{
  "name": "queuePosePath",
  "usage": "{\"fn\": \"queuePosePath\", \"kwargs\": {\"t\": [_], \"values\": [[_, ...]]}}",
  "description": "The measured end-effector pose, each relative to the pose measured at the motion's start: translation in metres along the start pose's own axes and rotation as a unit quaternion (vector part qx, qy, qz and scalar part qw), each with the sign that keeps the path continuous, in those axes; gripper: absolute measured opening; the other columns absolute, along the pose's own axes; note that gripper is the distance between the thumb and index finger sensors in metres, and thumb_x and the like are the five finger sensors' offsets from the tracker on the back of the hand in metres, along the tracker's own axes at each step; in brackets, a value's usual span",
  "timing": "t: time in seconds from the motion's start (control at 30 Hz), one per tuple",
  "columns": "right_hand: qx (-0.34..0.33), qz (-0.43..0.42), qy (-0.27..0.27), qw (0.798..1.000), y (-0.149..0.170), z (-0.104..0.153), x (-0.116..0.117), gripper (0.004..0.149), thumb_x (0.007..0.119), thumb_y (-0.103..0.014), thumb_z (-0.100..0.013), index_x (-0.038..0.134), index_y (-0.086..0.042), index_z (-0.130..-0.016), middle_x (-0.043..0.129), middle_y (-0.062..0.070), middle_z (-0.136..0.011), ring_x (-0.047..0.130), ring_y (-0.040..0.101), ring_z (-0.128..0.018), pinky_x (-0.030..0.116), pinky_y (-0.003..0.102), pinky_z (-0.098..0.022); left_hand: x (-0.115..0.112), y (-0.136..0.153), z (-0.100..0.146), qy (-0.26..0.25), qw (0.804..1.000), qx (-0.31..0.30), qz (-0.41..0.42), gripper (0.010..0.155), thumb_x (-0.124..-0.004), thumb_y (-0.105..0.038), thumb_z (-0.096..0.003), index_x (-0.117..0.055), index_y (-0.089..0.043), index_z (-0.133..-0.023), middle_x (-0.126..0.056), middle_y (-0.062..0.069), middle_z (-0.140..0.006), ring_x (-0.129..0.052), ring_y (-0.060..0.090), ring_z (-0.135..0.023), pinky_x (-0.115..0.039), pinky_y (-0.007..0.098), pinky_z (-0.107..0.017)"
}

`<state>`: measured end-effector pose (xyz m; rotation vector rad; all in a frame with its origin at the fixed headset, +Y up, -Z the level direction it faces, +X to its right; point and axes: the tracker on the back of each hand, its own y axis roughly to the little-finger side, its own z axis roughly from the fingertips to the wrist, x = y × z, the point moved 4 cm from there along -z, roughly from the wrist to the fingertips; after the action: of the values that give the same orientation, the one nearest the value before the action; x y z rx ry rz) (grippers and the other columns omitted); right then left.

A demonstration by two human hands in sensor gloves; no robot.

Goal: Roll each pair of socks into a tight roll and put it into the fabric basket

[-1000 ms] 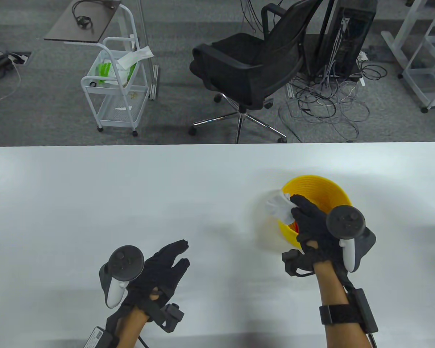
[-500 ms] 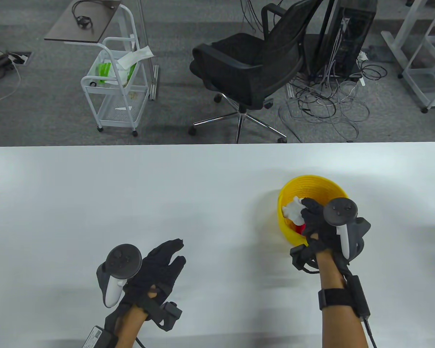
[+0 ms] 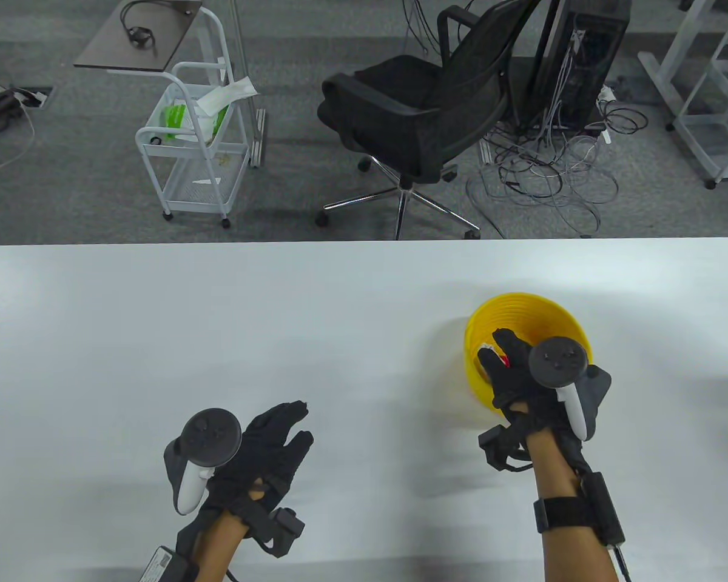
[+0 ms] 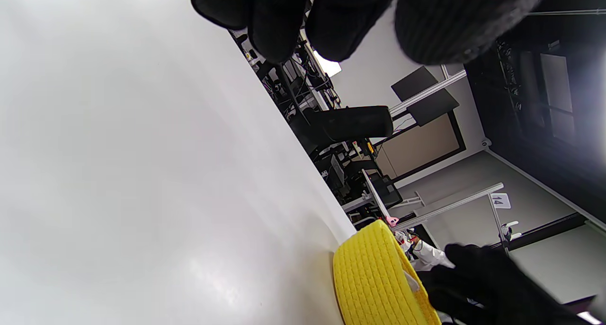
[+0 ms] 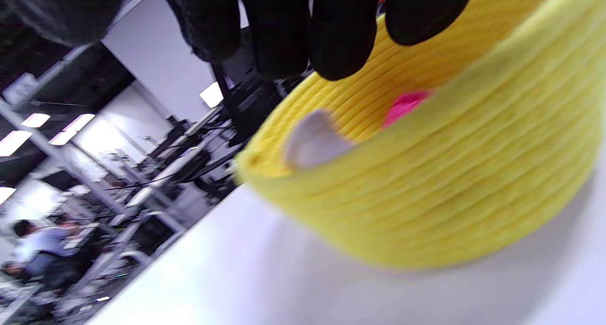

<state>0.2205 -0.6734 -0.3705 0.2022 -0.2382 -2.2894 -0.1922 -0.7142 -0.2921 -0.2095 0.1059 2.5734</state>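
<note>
The yellow fabric basket (image 3: 537,306) stands on the right of the white table (image 3: 218,327). My right hand (image 3: 498,347) hovers over the basket's near side with its fingers spread, holding nothing. A white sock roll (image 3: 484,348) peeks out inside, beside something red (image 3: 507,362). In the right wrist view the white roll (image 5: 312,143) and a pink one (image 5: 402,107) lie inside the basket (image 5: 426,197), below my fingers (image 5: 307,36) and apart from them. My left hand (image 3: 294,421) is held open over the table at the near left, empty. The left wrist view shows the basket (image 4: 374,277) from the side.
Beyond the table's far edge are a black office chair (image 3: 412,115), a white wire cart (image 3: 194,151) and a tangle of cables (image 3: 546,176) on the floor. Apart from the basket, only the two hands are over the table.
My right hand carried the white sock roll over the basket's rim and let it go inside; the roll now lies low in the basket. The left hand barely moved.
</note>
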Motion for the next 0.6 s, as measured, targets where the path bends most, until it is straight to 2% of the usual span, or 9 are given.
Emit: {"fn": "queuePosePath", "kwargs": {"t": [0.1, 0.17, 0.27, 0.43, 0.5, 0.57, 0.6], "values": [[-0.04, -0.02, -0.035, 0.998, -0.02, 0.016, 0.008, 0.08, 0.066, -0.072, -0.036, 0.055, -0.033, -0.105, 0.061, 0.003, -0.113, 0.064, 0.038, -0.104, 0.055, 0.065, -0.069, 0.0, 0.0, 0.001, 0.002, 1.0, 0.001, -0.002, 0.068, -0.075, -0.053, -0.04, -0.064, -0.027, -0.102, -0.059, 0.009, -0.112, -0.048, 0.037, -0.107, -0.033, 0.056, -0.074], [-0.092, -0.024, -0.058, 0.994, -0.037, 0.031, 0.015, 0.084, 0.065, -0.076, -0.035, 0.052, -0.033, -0.106, 0.058, 0.002, -0.115, 0.06, 0.039, -0.106, 0.053, 0.067, -0.069, -0.001, 0.001, 0.001, 0.007, 1.0, 0.008, -0.008, 0.069, -0.075, -0.053, -0.0398, -0.062, -0.028, -0.103, -0.056, 0.008, -0.113, -0.044, 0.036, -0.108, -0.03, 0.056, -0.074], [-0.146, -0.023, -0.097, 0.984, -0.058, 0.058, 0.033, 0.087, 0.064, -0.078, -0.035, 0.046, -0.033, -0.108, 0.052, 0.001, -0.118, 0.055, 0.042, -0.109, 0.051, 0.07, -0.069, -0.006, 0.004, 0.001, 0.018, 1.0, 0.012, -0.014, 0.072, -0.075, -0.055, -0.0396, -0.054, -0.032, -0.105, -0.049, 0.006, -0.116, -0.038, 0.036, -0.11, -0.025, 0.056, -0.074], [-0.16, -0.03, -0.129, 0.978, -0.063, 0.081, 0.063, 0.089, 0.062, -0.08, -0.036, 0.04, -0.034, -0.109, 0.046, 0.002, -0.12, 0.049, 0.043, -0.111, 0.049, 0.071, -0.069, -0.014, 0.005, 0.001, 0.038, 0.998, 0.024, -0.037, 0.076, -0.075, -0.057, -0.0387, -0.047, -0.035, -0.106, -0.038, 0.004, -0.118, -0.027, 0.034, -0.111, -0.018, 0.056, -0.073], [-0.152, -0.041, -0.141, 0.977, -0.06, 0.085, 0.076, 0.09, 0.062, -0.08, -0.036, 0.04, -0.034, -0.11, 0.045, 0.002, -0.12, 0.048, 0.044, -0.111, 0.048, 0.072, -0.069, -0.018, 0.006, 0.001, 0.05, 0.997, 0.03, -0.048, 0.076, -0.075, -0.057, -0.0388, -0.047, -0.035, -0.106, -0.036, 0.002, -0.119, -0.024, 0.033, -0.112, -0.014, 0.056, -0.073], [-0.145, -0.029, -0.175, 0.973, -0.056, 0.089, 0.096, 0.091, 0.061, -0.081, -0.036, 0.036, -0.035, -0.11, 0.041, 0.003, -0.121, 0.044, 0.045, -0.111, 0.046, 0.073, -0.069, -0.022, 0.007, 0.0, 0.055, 0.996, 0.034, -0.06, 0.076, -0.075, -0.057, -0.0385, -0.047, -0.035, -0.106, -0.036, 0.002, -0.119, -0.023, 0.033, -0.112, -0.013, 0.056, -0.073], [-0.146, -0.026, -0.176, 0.973, -0.055, 0.089, 0.098, 0.091, 0.06, -0.081, -0.036, 0.035, -0.035, -0.11, 0.04, 0.003, -0.121, 0.043, 0.045, -0.111, 0.046, 0.073, -0.069, -0.023, 0.008, 0.0, 0.057, 0.996, 0.035, -0.064, 0.076, -0.075, -0.057, -0.0385, -0.047, -0.035, -0.106, -0.035, 0.001, -0.119, -0.023, 0.032, -0.112, -0.013, 0.056, -0.073]]}}
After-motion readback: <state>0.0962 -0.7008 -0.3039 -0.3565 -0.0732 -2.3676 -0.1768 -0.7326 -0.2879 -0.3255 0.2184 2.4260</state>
